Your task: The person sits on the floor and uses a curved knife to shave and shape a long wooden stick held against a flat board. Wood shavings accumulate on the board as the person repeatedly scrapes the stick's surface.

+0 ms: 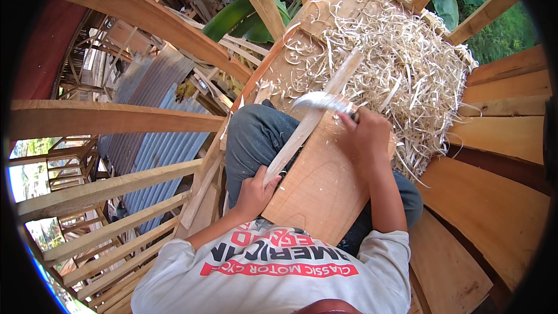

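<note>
My left hand (256, 193) is closed around the near end of a long pale wooden strip (297, 141), which slants away up to the right. In my right hand (372, 134) is a curved-bladed knife (317, 100), its blade lying across the strip and smeared by motion. The fingers of that hand are wrapped around its handle, most of which they hide. A wide flat board (314, 183) rests across my lap under the strip and the right forearm.
Curly wood shavings (395, 75) heap over the plank floor (319, 6) ahead. Timber slats (116, 116) form an open railing on the left, with corrugated metal sheets (157, 157) below. Wide boards (488, 209) stand along the right side. Green leaves (244, 17) show beyond the railing.
</note>
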